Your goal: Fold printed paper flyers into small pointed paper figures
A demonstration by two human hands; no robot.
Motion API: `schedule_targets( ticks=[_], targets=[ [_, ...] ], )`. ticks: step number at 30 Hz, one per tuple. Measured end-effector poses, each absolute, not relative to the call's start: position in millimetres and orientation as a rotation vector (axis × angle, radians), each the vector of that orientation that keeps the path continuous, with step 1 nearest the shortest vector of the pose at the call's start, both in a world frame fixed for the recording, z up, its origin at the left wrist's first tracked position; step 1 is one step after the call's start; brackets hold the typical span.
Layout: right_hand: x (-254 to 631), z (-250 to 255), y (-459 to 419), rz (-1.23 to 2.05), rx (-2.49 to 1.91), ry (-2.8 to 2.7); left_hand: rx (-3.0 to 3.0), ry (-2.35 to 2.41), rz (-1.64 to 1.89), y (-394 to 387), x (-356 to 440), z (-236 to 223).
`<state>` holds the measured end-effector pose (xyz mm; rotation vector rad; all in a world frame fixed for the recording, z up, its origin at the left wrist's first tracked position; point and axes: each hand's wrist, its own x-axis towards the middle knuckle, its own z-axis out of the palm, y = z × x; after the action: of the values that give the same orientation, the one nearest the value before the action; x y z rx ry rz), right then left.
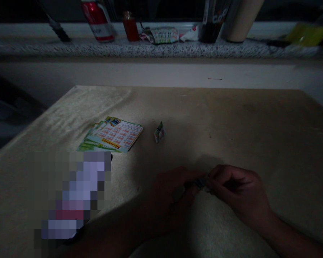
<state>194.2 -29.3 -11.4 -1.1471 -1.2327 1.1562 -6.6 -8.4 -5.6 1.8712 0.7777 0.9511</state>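
Observation:
Over the near part of the table, my left hand (172, 188) and my right hand (238, 190) meet with their fingertips closed on a small piece of printed paper (199, 183). It shows bluish and white between the fingers, which hide most of it. My left hand lies in deep shadow, and its thumb and forefinger pinch the paper's left side. The right thumb and forefinger grip its right end. Farther off, a small folded paper piece (159, 133), green and white, stands on the table. Beside it lies a loose stack of printed cards (121, 134) with small calendar-like grids.
A blurred-out long device (80, 193) lies on the table (244, 118) at the left. Along the speckled sill (150, 51) behind are a red can (98, 21), a small red bottle (130, 27), crumpled wrappers (165, 35), a glass with dark liquid (211, 27) and a beige cylinder (240, 21).

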Motion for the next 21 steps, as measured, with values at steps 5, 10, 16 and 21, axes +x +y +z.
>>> schedule_targets(
  ticks=[5,10,16,21],
  targets=[
    [199,-14,-26,1.477,-1.252,-1.007,2.157,0.767,0.866,-3,-11,-11],
    [197,-9,-22,1.801,-1.166,-0.679,2.407,0.777,1.078,4,-9,-18],
    [197,-8,-22,1.766,-1.123,-0.839,2.355,0.724,1.095,4,-11,-11],
    [204,-8,-29,1.01,-1.122,-1.454,2.139,0.841,1.008,0,-12,-9]
  ],
)
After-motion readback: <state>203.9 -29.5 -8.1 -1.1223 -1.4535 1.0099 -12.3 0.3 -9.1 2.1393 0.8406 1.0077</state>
